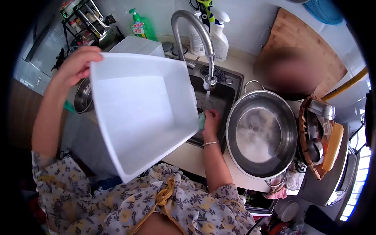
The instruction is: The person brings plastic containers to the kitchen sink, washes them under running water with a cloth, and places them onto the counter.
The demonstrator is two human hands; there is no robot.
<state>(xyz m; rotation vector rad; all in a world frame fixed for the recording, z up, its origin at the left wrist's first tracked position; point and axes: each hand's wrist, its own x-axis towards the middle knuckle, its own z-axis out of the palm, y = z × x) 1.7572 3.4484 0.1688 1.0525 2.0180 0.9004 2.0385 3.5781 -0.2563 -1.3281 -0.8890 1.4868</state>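
A large white plastic bin (135, 102) is held tilted, its open side toward me, partly over the sink (229, 100). My left hand (78, 64) grips its upper left rim. Beside the bin's lower right edge, my right hand (211, 119) is closed on a light green cloth (201, 121), low over the sink. Water runs from the curved metal faucet (210, 80) just above my right hand. The far side of the bin and part of the sink are hidden.
Right of the sink stands a large steel basin (260, 133) holding cloudy liquid. A wicker basket (303, 135) with metalware is farther right. Behind are spray bottles (219, 39), a green soap bottle (143, 27) and a wooden board (293, 35). A metal bowl (83, 96) is at left.
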